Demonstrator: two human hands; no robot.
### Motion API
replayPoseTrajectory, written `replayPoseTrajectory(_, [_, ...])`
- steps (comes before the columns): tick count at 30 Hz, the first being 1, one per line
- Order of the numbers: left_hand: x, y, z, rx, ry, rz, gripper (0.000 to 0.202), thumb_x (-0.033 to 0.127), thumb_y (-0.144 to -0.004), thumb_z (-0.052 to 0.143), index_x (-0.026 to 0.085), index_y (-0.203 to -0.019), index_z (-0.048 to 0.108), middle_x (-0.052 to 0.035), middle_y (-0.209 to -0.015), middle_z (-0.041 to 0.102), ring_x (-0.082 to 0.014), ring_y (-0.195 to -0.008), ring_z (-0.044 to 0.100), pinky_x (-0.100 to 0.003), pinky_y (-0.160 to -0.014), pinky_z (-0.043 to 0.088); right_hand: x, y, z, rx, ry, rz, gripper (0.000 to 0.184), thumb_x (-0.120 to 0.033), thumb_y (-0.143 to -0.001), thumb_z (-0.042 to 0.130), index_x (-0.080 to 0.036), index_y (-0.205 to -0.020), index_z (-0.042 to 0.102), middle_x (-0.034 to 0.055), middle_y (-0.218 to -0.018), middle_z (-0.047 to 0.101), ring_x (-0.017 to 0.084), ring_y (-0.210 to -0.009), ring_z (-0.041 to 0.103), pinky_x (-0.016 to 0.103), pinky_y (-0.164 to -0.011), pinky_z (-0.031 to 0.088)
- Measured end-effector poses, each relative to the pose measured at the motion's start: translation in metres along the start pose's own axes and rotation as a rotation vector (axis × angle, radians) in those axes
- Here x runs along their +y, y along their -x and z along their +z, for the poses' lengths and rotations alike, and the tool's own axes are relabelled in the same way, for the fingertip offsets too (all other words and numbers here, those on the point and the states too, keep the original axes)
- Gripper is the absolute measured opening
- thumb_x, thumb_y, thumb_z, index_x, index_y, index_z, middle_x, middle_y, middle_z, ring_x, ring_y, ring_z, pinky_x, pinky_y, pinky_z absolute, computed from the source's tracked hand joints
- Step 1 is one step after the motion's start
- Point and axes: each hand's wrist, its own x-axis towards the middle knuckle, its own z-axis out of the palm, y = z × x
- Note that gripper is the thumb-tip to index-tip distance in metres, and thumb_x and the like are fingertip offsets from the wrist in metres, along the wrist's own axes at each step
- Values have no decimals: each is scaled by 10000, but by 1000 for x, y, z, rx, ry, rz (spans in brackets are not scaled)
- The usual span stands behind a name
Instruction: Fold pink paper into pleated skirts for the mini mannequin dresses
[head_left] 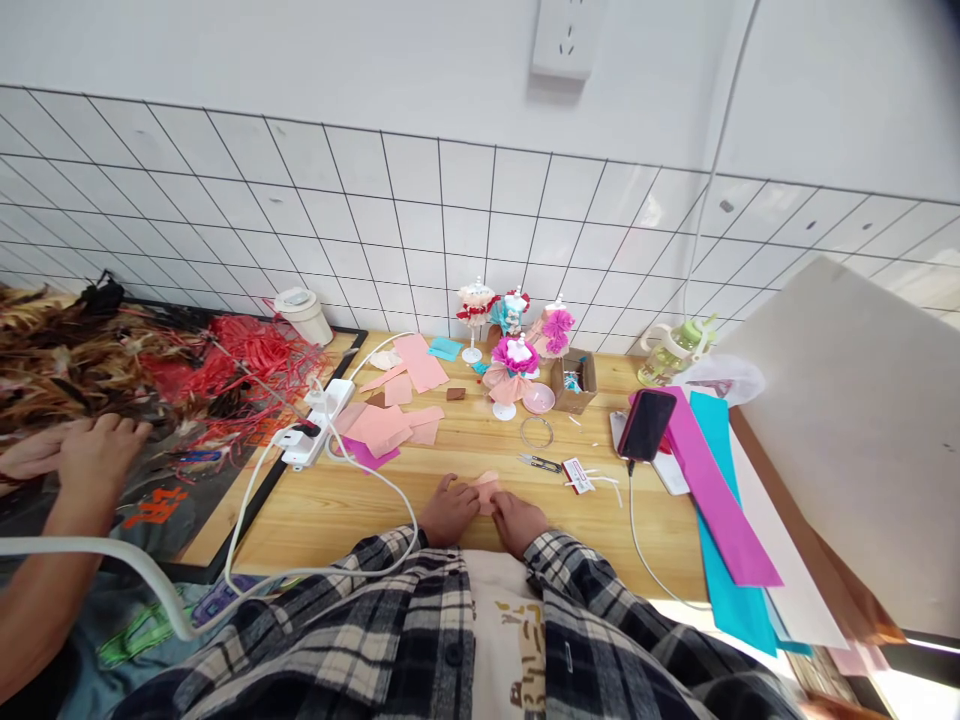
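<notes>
On the wooden tabletop [592, 535], small peach paper [487, 486]

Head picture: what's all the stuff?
Socket: one, white, top
Table: one, tan, middle
Feathers: many, brown, left
Strings: many, red, left
Cup: one, white, left
Power strip: one, white, left
Scraps: several, pink, beside power strip
Dress stands: four, multicoloured, centre
Dish: one, pink, centre
Box: one, brown, beside dish
Snips: one, black, centre
Phone: one, black, right
Bottle: one, green, right
Paper strips: several, multicoloured, right
Co-worker's hands: two, bare, left
Paper piece: one, peach, centre
Left grip: one, bare, on piece
Right grip: one, bare, on piece
</notes>
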Motion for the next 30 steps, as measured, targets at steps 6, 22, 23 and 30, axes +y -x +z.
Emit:
replayPoseTrajectory(6, [-1,0,3,-7,-2,5,116,145,-857,513,179,-864,623,-48,-877,652,-202,-939,543,-458,-994,234,5,-1,-4,36,18,-122,281,-243,-939,355,-209,-1058,607,91,-1111,590,208,-1062,518,288,-843,423])
replayPoseTrajectory(22, [-5,0,5,-31,11,36,119,195,-860,537,167,-864,653,-66,-841,638,-205,-896,551,-389,-897,333,5,-2,-3,32,51,-153,245,-220,-917,405,-202,-1043,615,88,-1069,609,195,-1047,531,282,-864,413])
replayPoseTrajectory(23, [-5,0,5,-34,11,44,117,204,-858,543,165,-862,654,-72,-856,635,-207,-905,547,-373,-870,349,4,-2,-3,27,51,-149,239,-218,-914,410,-205,-1046,609,85,-1067,608,191,-1031,544,279,-846,423])
replayPoseTrajectory(30, [-5,1,4,-44,1,37,105,208,-846,555,157,-847,647,-77,-820,634,-209,-834,560,-345,-755,393,2,1,-4,3,59,-106,251,-202,-909,395,-227,-1078,579,83,-1040,617,192,-971,596,286,-780,461])
